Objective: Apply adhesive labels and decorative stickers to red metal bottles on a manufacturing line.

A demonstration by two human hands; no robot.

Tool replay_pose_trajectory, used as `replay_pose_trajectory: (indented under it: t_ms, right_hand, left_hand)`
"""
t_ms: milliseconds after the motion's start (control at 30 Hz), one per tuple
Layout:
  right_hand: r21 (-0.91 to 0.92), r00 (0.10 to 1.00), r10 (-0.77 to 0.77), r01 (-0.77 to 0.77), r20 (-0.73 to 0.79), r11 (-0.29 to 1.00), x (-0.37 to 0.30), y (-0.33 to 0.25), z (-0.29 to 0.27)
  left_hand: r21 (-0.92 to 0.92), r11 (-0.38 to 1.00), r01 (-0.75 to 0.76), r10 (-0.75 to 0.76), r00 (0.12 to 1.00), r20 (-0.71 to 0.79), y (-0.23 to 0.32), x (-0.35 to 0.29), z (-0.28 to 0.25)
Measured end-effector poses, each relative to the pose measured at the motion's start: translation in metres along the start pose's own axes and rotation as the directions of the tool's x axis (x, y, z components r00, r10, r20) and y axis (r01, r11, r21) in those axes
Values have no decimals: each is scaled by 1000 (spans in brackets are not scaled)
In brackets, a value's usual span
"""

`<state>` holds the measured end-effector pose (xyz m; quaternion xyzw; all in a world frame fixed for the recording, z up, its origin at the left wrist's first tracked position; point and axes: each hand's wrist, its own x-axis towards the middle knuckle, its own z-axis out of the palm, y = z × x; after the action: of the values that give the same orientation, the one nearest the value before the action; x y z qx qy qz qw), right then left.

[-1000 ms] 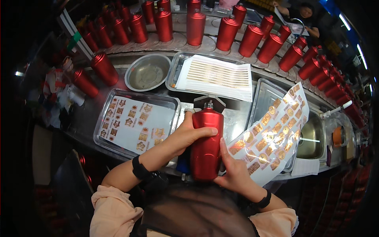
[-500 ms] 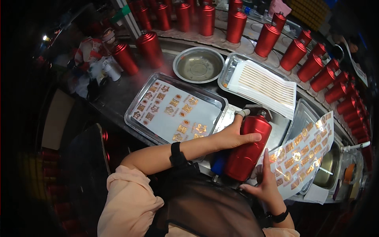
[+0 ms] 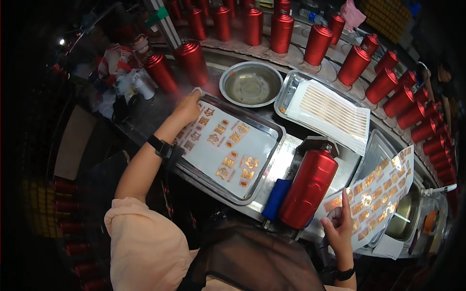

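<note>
My left hand (image 3: 187,108) reaches to the far-left corner of a metal tray (image 3: 277,165); its fingertips, one with a pale cover, meet the rim there, but the fingers are mostly hidden. In that tray, a pale sheet (image 3: 204,162) carries gold and brown decals. A glossy red bottle (image 3: 310,186) lies tilted on a metal holder (image 3: 335,147), a blue pad (image 3: 277,200) beside it. Right of the bottle's base, my right hand (image 3: 341,228) is open, index finger and thumb apart, with nothing visible in it. Behind it rests another sheet of gold decals (image 3: 371,199).
A round metal bowl (image 3: 251,99) of liquid stands beyond the tray. Next to it, a second tray (image 3: 286,92) bears white sheets with thin strips (image 3: 330,116). Several red bottles (image 3: 318,44) line the curved rack (image 3: 296,60). A basin (image 3: 408,213) is at the right.
My left hand has let go of the red bottle and moved left to the tray's far corner. The bottle stays on its holder. My right hand has moved slightly away from the bottle's base.
</note>
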<state>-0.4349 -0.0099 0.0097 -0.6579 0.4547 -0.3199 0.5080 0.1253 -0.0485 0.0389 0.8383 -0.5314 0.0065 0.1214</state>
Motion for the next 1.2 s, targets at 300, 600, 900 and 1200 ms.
replay_pose_trajectory:
  t_ms: [300, 600, 900, 1200]
  right_hand:
    - [-149, 998, -57, 52, -31, 988, -2, -2, 3]
    - [-144, 1000, -11, 8, -19, 990, 2, -9, 5]
    - [-207, 998, -32, 21, -50, 978, 3, -5, 3]
    - [-311, 990, -126, 100, -65, 945, 7, -5, -2]
  left_hand:
    - [-173, 984, -43, 65, 990, 123, -31, 19, 13]
    - [54, 996, 74, -77, 996, 47, -11, 34, 22]
    - [-7, 993, -115, 114, 990, -81, -29, 31, 26]
    - [52, 990, -130, 135, 984, -115, -31, 21, 20]
